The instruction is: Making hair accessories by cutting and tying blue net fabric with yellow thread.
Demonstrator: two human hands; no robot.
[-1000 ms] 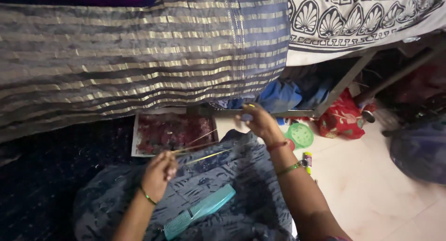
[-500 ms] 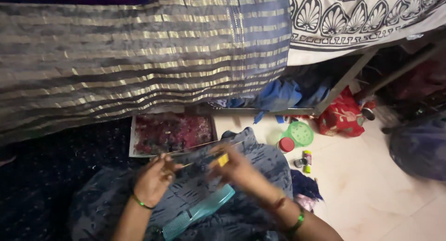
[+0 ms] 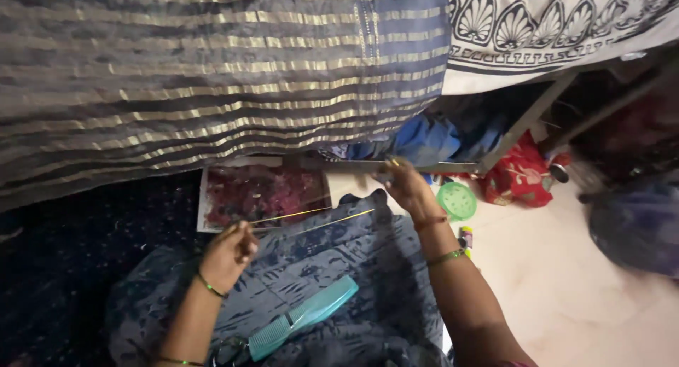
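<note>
Your left hand [image 3: 230, 252], fingers pinched together, is gripping the near ends of two thin golden threads [image 3: 311, 217] over your lap. Your right hand [image 3: 404, 187] is reaching away toward the bed's edge, fingers curled closed; whether it is holding the far thread ends cannot be told through the blur.

- Golden threads: running taut from the left hand up and right toward the right hand, crossing above the patterned blue cloth [image 3: 332, 268] that is covering your lap.
- Teal comb [image 3: 304, 317]: lying on that cloth, near the left forearm, apart from both hands.
- Red patterned tray [image 3: 265, 196]: sitting on the floor beyond the left hand, partly under the hanging cloth.
- Striped grey-and-gold fabric [image 3: 212, 77]: draping down from the bed across the upper view.
- Green round lid [image 3: 456, 199]: resting on the floor just right of the right wrist.
- Red bag [image 3: 520, 175]: lying under the bed frame, further right.
- Bangles: circling both wrists.
</note>
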